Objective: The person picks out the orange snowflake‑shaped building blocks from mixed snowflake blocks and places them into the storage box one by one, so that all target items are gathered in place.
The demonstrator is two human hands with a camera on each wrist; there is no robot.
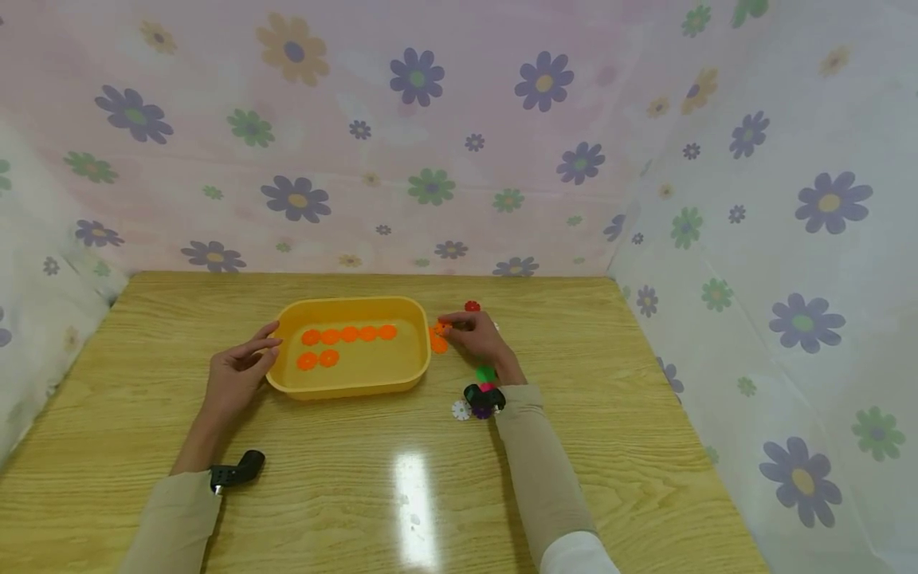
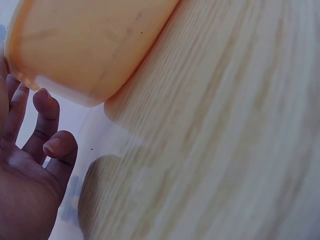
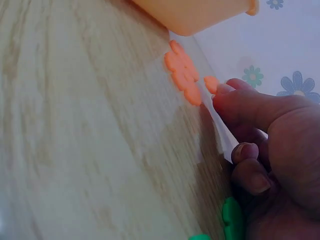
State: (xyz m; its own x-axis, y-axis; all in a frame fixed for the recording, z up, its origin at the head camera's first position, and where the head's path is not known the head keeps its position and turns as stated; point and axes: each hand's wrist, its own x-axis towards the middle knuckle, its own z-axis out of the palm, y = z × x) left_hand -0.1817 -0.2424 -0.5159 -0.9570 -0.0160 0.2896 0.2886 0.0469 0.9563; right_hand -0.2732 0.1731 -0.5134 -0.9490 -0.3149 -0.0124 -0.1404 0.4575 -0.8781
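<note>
My left hand [image 1: 233,379] is at the left end of a yellow-orange plastic tray [image 1: 351,392], its loosely bent fingers touching the rim. Inside the tray, orange flower-shaped discs lie flat in two rows, several in the back row and two in front [image 1: 328,358]. Just beyond the tray's right end, my right hand [image 1: 479,336] pinches an orange flower disc [image 3: 211,84] between thumb and fingertips. More orange discs [image 3: 182,72] lie on the table close beside those fingertips. Part of the held disc is hidden behind the fingers.
A red disc [image 1: 472,306] lies behind my right hand. Near my right wrist are green [image 1: 485,372], pink, purple and white [image 1: 461,410] discs, partly covered by the wrist camera [image 1: 484,396]. Flowered cloth [image 1: 430,143] hangs behind the wooden table and along its sides.
</note>
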